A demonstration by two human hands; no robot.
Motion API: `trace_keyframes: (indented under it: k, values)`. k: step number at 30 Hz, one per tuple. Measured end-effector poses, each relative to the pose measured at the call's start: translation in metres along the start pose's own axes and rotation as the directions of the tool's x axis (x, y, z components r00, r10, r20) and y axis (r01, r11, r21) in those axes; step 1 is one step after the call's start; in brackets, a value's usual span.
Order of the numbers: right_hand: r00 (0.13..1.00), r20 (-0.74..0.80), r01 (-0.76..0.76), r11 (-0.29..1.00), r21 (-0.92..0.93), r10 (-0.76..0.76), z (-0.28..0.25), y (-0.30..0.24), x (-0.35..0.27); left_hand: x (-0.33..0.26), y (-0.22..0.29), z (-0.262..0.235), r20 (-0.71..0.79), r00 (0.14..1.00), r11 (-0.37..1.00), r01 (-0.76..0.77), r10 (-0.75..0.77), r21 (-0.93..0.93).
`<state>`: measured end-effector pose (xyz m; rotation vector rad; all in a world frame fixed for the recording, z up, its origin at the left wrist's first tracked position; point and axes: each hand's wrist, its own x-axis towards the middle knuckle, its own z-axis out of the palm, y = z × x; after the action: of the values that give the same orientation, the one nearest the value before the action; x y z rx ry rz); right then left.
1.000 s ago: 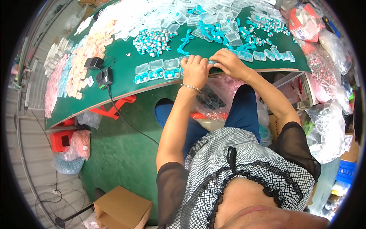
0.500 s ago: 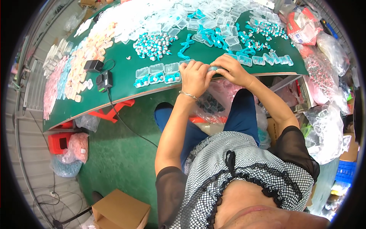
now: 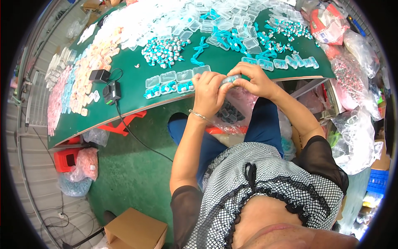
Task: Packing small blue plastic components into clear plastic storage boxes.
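Note:
A small clear plastic box [image 3: 231,79] with blue-grey contents is pinched between both hands, just over the table's near edge. My left hand [image 3: 208,92] grips its left end, and my right hand [image 3: 256,81] has thumb and fingers closed on the right end. To the left, a row of open clear boxes [image 3: 168,86] with blue corded pieces inside lies along the edge, lids folded back. Another open lid [image 3: 201,69] shows just beyond my left hand, which hides the rest of it. Right of my hands stands a row of shut, filled boxes [image 3: 280,64].
On the green table [image 3: 128,89] lie a heap of grey-and-blue small pieces [image 3: 163,52], blue cord bundles [image 3: 199,52] and many empty clear boxes [image 3: 161,20]. A black power adapter [image 3: 111,92] trails a cable to the left. Plastic bags [image 3: 346,74] crowd the right side.
Both hands have come slightly lower and the box between them is tilted so more of it shows. The open lid beside my left hand is less covered. The whole view has shifted slightly.

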<state>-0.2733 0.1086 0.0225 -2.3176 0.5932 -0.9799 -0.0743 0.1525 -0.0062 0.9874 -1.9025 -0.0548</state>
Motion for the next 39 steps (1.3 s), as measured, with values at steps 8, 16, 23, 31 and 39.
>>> trace_keyframes:
  k: [8,16,23,31,39]
  values:
    - [1.0,-0.003,-0.01,0.999,-0.036,0.01,0.008,0.026,0.002,-0.004,-0.008,0.006,0.039,0.995,0.983,0.081,-0.088,0.163]
    - [0.981,-0.043,0.106,0.704,-0.702,-0.19,-0.005,0.065,-0.004,-0.02,-0.035,-0.025,0.068,0.956,0.855,0.222,-0.286,0.469]
    - [0.982,-0.056,0.119,0.818,-0.563,-0.182,0.005,0.036,0.001,-0.006,-0.017,-0.011,0.083,0.981,0.929,0.139,-0.177,0.342]
    - [0.992,-0.026,0.114,0.974,-0.197,-0.122,0.006,0.001,-0.001,-0.002,-0.005,-0.004,0.098,0.995,0.999,0.034,-0.035,0.01]
    - [0.992,-0.035,0.115,0.973,-0.198,-0.124,0.01,0.032,0.002,-0.003,-0.007,0.005,0.021,0.994,0.969,0.098,-0.105,0.225]
